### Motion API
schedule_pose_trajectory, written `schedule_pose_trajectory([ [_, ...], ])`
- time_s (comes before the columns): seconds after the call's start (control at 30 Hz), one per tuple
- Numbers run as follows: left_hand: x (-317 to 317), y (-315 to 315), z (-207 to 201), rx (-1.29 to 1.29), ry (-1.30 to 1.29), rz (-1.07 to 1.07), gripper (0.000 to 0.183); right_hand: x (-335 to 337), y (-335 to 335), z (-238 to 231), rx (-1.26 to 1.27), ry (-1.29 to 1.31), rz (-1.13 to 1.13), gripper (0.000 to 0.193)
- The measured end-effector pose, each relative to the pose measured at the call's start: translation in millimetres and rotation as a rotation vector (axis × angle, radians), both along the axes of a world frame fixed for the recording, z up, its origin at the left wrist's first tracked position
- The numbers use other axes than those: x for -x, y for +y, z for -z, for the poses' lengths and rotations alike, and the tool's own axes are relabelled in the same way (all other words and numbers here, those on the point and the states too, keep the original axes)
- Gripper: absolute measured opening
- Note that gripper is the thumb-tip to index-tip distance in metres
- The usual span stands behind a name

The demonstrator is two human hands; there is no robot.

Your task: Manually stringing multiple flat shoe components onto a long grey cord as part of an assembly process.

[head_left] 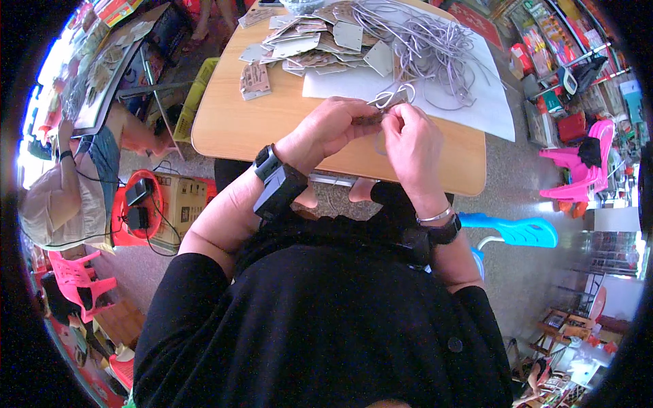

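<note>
My left hand [333, 126] and my right hand [413, 143] meet above the near part of the wooden table. Pinched in my left hand is a small brown flat piece [369, 120], mostly covered by the fingers. A pale cord [394, 96] loops up between the two hands, and the bent fingers of my right hand close on it. Beyond them lies a heap of flat grey-brown plates [320, 44], some showing small holes. One similar plate [255, 81] rests apart on the left. To the right of the heap spreads a tangle of grey cords [435, 51].
A white sheet [490, 112] lies under the cords on the table [224, 122]. At left, another person [68, 197] sits by a second table. A cardboard box [180, 207] and a red stool [136, 228] stand nearby. Blue [520, 230] and pink [585, 163] plastic chairs are at right.
</note>
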State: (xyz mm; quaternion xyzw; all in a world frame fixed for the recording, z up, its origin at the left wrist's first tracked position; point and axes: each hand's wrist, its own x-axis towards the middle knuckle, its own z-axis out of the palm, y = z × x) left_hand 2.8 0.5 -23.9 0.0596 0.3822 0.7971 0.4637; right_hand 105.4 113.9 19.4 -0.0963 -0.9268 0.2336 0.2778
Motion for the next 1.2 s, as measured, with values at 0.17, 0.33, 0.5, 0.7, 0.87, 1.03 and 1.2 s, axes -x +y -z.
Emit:
schedule_pose_trajectory([
  [0.17, -1.3, -3.3, -10.4, 0.052, 0.111, -0.036, 0.015, 3.4, -0.3, -5.5, 0.378, -0.197, 0.053, 0.019],
  [0.33, -1.8, -3.1, -11.1, 0.060, 0.151, 0.002, 0.019, 8.0, 17.1, 6.9, 0.929, -0.128, -0.098, 0.023],
  [0.5, 4.2, 0.7, -1.6, -0.019, -0.026, 0.044, 0.022, 3.4, 10.6, 4.9, 0.372, 0.028, -0.026, 0.013],
  [0.7, 3.4, 1.8, -2.9, 0.004, -0.070, 0.013, 0.017, -1.1, 2.5, -10.3, 0.189, -0.043, 0.014, 0.015],
  [0.87, 3.5, 2.0, -1.5, 0.004, -0.031, 0.003, 0.018, 4.9, 3.4, -10.0, 0.235, -0.103, 0.026, 0.016],
  [1.03, -2.0, 1.1, -12.7, 0.058, 0.021, -0.056, 0.017, 8.0, 7.2, -4.1, 0.214, -0.099, 0.022, 0.016],
  [1.2, 2.5, 2.9, -4.9, 0.066, 0.120, -0.028, 0.019, 14.1, 10.1, 6.6, 0.477, -0.057, -0.017, 0.018],
])
